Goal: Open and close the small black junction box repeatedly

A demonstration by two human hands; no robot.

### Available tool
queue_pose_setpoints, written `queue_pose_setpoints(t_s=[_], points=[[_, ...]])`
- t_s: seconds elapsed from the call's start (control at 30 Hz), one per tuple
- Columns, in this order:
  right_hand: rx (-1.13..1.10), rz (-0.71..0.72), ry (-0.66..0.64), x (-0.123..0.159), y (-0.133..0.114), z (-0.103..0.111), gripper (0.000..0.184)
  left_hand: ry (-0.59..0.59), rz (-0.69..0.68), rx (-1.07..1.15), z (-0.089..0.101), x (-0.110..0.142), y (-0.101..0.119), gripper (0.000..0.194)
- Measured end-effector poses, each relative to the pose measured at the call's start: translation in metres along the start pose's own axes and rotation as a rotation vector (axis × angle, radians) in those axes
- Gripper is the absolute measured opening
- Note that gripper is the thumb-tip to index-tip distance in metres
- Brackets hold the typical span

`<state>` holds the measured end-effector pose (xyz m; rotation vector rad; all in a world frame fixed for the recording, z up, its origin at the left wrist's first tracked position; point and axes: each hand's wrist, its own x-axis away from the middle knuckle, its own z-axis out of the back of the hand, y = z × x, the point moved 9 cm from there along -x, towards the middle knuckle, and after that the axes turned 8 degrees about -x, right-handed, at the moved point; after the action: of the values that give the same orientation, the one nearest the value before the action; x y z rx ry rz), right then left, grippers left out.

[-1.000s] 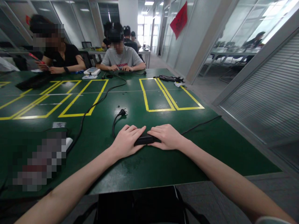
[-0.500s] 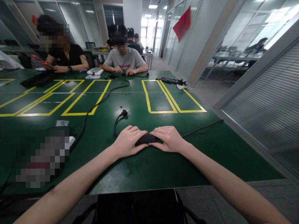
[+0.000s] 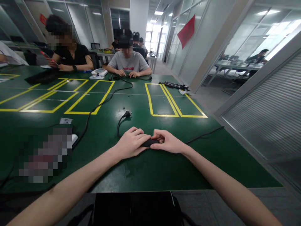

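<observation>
A black power adapter (image 3: 150, 143) lies low over the green table, partly hidden by my fingers. My left hand (image 3: 133, 142) is closed around its left end, thumb below and fingers on top. At its right end, my right hand (image 3: 167, 141) grips with curled fingers and the thumb along the near side. From behind my left hand a black cord bends up to a plug (image 3: 127, 114) whose prongs point right. A thin black cable (image 3: 204, 135) runs from behind my right hand toward the table's right edge.
The green table (image 3: 131, 175) has yellow tape rectangles (image 3: 164, 115). A blurred-out object (image 3: 47, 153) lies at left near a small label (image 3: 66, 121) and a long black cord (image 3: 88, 121). Two people sit opposite; black tools (image 3: 175, 85) lie at the far right. A chair stands below.
The fingers of my right hand have curled in at the adapter's right end, while my left hand keeps its hold. The whole view has shifted slightly.
</observation>
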<state>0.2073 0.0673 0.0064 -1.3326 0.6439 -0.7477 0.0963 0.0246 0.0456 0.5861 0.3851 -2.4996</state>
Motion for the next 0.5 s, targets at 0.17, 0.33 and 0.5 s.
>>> queue_pose_setpoints(t_s=[0.17,0.33,0.5], points=[[0.029,0.027,0.368,-0.006,0.009,0.069,0.057,0.135,0.087,-0.005,0.019,0.001,-0.011,0.042],[0.177,0.123,0.947,0.026,0.005,0.192,0.058,0.048,0.037,0.116,0.009,0.005,-0.007,0.033],[0.372,0.235,1.411,0.092,-0.002,0.265,0.050,0.023,0.071,0.178,0.003,0.005,-0.014,0.031]])
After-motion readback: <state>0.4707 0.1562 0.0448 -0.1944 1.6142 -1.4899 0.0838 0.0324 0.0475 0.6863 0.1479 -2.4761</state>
